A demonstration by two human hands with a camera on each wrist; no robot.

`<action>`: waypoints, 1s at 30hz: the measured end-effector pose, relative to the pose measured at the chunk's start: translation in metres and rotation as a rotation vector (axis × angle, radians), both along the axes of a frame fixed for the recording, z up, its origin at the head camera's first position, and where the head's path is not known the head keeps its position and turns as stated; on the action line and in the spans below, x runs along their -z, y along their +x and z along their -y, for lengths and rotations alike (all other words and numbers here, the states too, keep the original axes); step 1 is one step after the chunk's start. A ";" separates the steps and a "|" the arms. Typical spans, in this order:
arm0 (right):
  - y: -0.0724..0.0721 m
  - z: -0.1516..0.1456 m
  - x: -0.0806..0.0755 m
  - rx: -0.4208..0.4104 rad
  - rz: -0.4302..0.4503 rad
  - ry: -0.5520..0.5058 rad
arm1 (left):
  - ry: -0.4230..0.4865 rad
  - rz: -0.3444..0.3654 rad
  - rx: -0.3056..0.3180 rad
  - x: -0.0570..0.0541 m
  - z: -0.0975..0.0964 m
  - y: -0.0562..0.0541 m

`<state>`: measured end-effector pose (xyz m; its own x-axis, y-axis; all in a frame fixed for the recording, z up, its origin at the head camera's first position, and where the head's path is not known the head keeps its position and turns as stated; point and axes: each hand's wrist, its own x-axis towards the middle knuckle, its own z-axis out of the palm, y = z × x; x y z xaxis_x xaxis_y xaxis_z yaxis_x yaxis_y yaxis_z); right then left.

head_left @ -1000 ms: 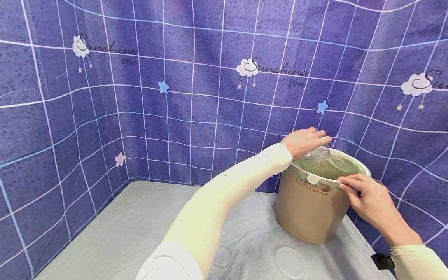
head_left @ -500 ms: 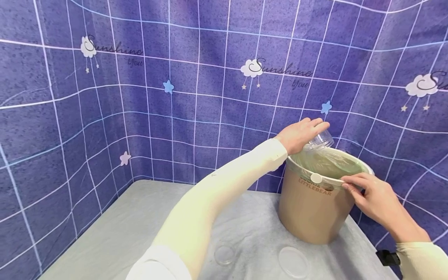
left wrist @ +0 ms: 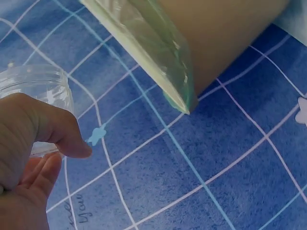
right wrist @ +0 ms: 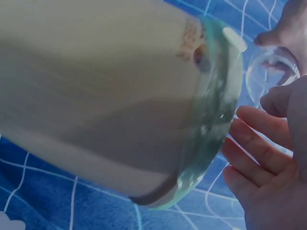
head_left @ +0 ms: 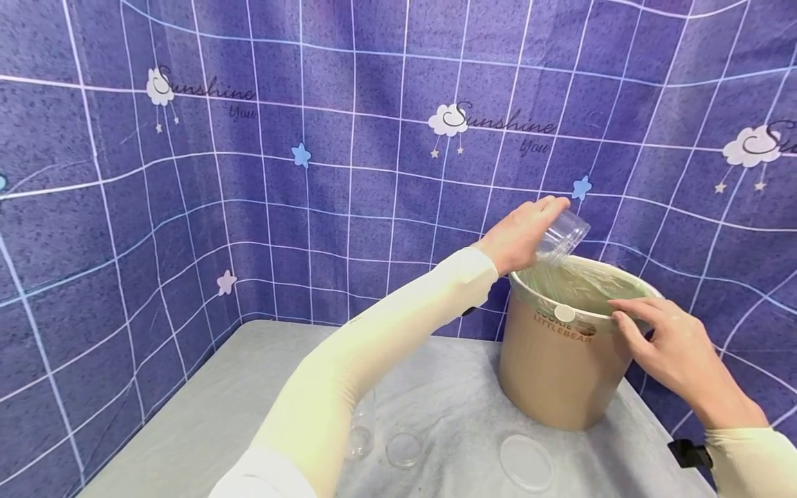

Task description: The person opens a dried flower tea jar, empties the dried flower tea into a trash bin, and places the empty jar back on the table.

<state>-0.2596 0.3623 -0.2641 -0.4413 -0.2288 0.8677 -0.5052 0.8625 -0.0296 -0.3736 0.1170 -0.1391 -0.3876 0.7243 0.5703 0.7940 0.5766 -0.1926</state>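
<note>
A clear plastic jar (head_left: 565, 234) is gripped by my left hand (head_left: 518, 235), tilted with its mouth toward the bin, just above the far left rim. In the left wrist view, my thumb and fingers curl around the jar (left wrist: 45, 86). The beige bin (head_left: 563, 373), printed "Cookie Littlebear", has a green translucent bag (head_left: 591, 280) as its liner, held under a pale rim ring. At the near right of that rim is my right hand (head_left: 675, 342). Its fingers (right wrist: 259, 143) extend against the lined rim in the right wrist view, with the thumb lifted off.
Two round clear lids, a smaller lid (head_left: 405, 448) and a larger lid (head_left: 526, 462), lie on the grey table cloth (head_left: 448, 401). Another clear container (head_left: 360, 439) shows partly behind my left forearm. A blue gridded curtain (head_left: 361, 173) hangs close behind the bin.
My left hand has lifted the jar up and out of the bin's mouth, drawing it slightly left. My right hand stays at the rim, its pinch loosened. The container behind my forearm has come into view.
</note>
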 end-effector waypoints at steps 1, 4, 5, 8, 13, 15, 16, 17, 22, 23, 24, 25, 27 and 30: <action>0.001 0.003 -0.001 0.000 -0.006 0.001 | 0.026 0.012 0.005 0.000 0.002 0.001; 0.005 0.010 -0.003 -0.006 -0.013 0.003 | 0.093 0.036 0.009 -0.003 0.010 0.006; 0.006 0.013 -0.004 -0.007 -0.016 0.005 | 0.110 0.036 0.008 -0.004 0.013 0.007; 0.009 0.021 -0.004 -0.010 -0.018 0.013 | 0.158 0.060 -0.008 -0.008 0.020 0.013; 0.013 0.032 0.000 -0.032 -0.040 0.013 | 0.271 0.135 -0.018 -0.013 0.032 0.023; 0.014 0.036 0.003 -0.047 -0.048 0.008 | 0.330 0.170 -0.019 -0.013 0.036 0.028; 0.015 0.038 0.004 -0.055 -0.051 0.007 | 0.359 0.191 -0.022 -0.013 0.039 0.030; 0.015 0.040 0.005 -0.062 -0.053 0.005 | 0.386 0.201 -0.024 -0.012 0.041 0.032; 0.018 0.046 0.010 -0.101 -0.059 0.004 | 0.516 0.244 -0.039 -0.008 0.053 0.041; 0.019 0.047 0.011 -0.109 -0.060 0.004 | 0.546 0.255 -0.042 -0.008 0.055 0.042; 0.020 0.048 0.012 -0.115 -0.063 0.008 | 0.576 0.272 -0.046 -0.007 0.057 0.044; 0.020 0.050 0.012 -0.124 -0.061 0.008 | 0.604 0.287 -0.048 -0.005 0.059 0.045; 0.022 0.053 0.015 -0.145 -0.056 0.007 | 0.652 0.323 -0.053 -0.001 0.063 0.047; 0.023 0.058 0.020 -0.167 -0.048 0.020 | 0.694 0.352 -0.065 0.007 0.069 0.050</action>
<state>-0.2368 0.3046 -0.2839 -0.3535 -0.3132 0.8814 -0.6422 0.7664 0.0147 -0.3236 0.0480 -0.1461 -0.6591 0.2166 0.7201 0.7020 0.5205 0.4860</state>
